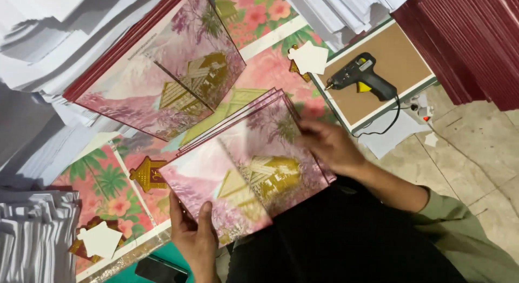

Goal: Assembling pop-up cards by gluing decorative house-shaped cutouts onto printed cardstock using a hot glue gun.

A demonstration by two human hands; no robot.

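My left hand [195, 237] grips the near corner of a small stack of pink printed covers [254, 172] with a gold house picture, thumb on top. My right hand [331, 145] lies on the right edge of the same stack, fingers blurred, touching the top cover. The stack rests over my lap and a flowered sheet [111, 188]. A second pile of the same pink covers [167, 72] leans further back to the left.
A black glue gun [363, 76] lies on a brown board [400, 61] at the right. White paper stacks [35, 234] stand at left and top. Dark red covers [476, 39] pile at top right. A dark phone [160, 269] lies near my left wrist.
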